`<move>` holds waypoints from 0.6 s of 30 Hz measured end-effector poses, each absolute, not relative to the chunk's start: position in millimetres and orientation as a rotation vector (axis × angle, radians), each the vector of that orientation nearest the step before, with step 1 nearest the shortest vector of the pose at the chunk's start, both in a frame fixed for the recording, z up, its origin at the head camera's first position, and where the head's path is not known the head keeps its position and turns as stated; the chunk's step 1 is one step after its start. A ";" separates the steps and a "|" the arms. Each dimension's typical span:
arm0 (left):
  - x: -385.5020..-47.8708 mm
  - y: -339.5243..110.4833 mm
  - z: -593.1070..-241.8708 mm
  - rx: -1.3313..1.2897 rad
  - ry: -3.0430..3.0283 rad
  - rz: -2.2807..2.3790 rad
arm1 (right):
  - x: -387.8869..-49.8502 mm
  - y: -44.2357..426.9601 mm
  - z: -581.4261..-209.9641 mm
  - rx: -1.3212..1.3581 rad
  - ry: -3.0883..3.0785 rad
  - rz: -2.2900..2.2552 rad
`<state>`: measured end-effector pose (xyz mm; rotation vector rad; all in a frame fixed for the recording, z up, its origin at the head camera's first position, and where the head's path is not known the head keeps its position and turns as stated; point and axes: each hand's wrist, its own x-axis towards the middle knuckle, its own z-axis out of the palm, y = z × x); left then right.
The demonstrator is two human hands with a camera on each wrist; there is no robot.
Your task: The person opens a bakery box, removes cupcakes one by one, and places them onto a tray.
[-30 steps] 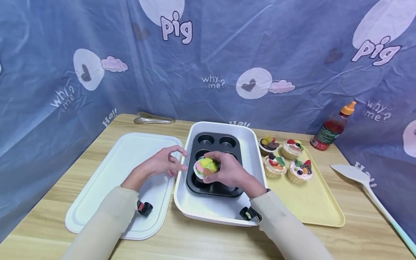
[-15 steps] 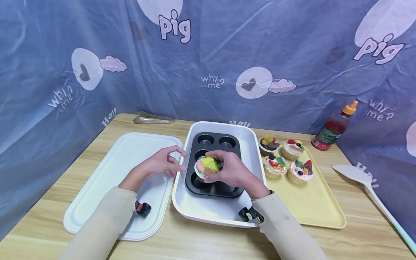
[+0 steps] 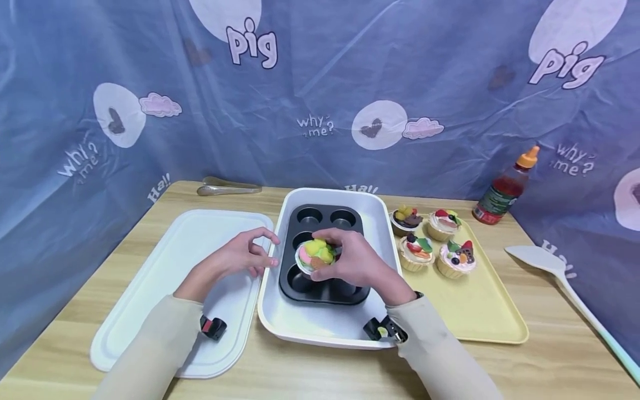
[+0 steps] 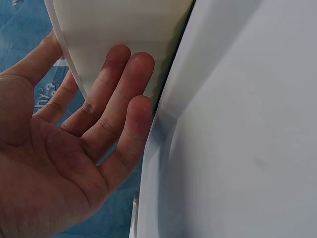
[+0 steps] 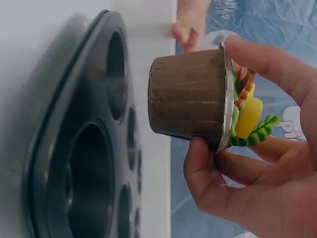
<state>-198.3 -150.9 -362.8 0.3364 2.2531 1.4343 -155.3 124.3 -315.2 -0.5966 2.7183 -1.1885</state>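
Observation:
My right hand (image 3: 356, 258) pinches a cupcake (image 3: 311, 256) by its upper rim, between thumb and fingers. Yellow, pink and green pieces top it, and the right wrist view shows its brown pleated paper cup (image 5: 190, 94). The cupcake is held above a dark muffin tin (image 3: 326, 222), apart from it, and partly covers the wells. The tin lies in a deep white tray (image 3: 320, 323). Beside that tray's left rim is my left hand (image 3: 239, 254), holding nothing, its fingers loosely bent. In the left wrist view the fingertips overlap a white wall; contact is unclear.
A flat white tray (image 3: 200, 239) lies on the left, with metal tongs (image 3: 230, 189) behind it. On the right, a yellow tray (image 3: 475, 311) bears several cupcakes (image 3: 456, 261). A red sauce bottle (image 3: 502, 191) and a long white spatula (image 3: 545, 264) are farther right.
The cupcake in my right hand has risen slightly from the muffin tin, uncovering more of the well below it. My left hand stays about the same; the head view has shifted a little.

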 end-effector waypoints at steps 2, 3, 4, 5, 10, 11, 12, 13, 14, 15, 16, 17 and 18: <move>-198.0 -151.9 -362.4 0.334 2.260 1.427 | -154.0 125.4 -311.9 -0.600 2.718 -1.199; -198.1 -152.0 -362.3 0.334 2.263 1.424 | -153.4 126.2 -310.5 -0.602 2.718 -1.205; -198.1 -152.1 -362.2 0.334 2.268 1.421 | -153.1 127.2 -309.2 -0.605 2.721 -1.207; -198.1 -152.0 -362.2 0.335 2.266 1.424 | -152.8 128.2 -308.1 -0.608 2.725 -1.207; -197.5 -152.0 -362.0 0.334 2.258 1.430 | -151.5 133.5 -303.3 -0.641 2.741 -1.177; -197.4 -152.0 -362.1 0.334 2.256 1.433 | -151.3 135.2 -301.9 -0.648 2.747 -1.165; -197.4 -152.0 -362.1 0.335 2.257 1.433 | -151.1 137.1 -300.2 -0.658 2.754 -1.151; -197.3 -152.1 -362.0 0.334 2.260 1.431 | -151.1 139.3 -298.5 -0.671 2.758 -1.138; -197.4 -152.2 -362.0 0.335 2.261 1.430 | -151.2 141.5 -296.7 -0.678 2.760 -1.132; -197.4 -152.3 -362.1 0.337 2.264 1.430 | -151.2 143.9 -294.8 -0.683 2.761 -1.126; -197.4 -152.4 -362.2 0.339 2.265 1.429 | -151.3 146.6 -293.1 -0.683 2.760 -1.126; -197.4 -152.6 -362.3 0.340 2.265 1.430 | -151.3 149.5 -291.4 -0.688 2.758 -1.128; -197.4 -152.6 -362.5 0.342 2.264 1.431 | -151.3 152.1 -289.8 -0.689 2.752 -1.135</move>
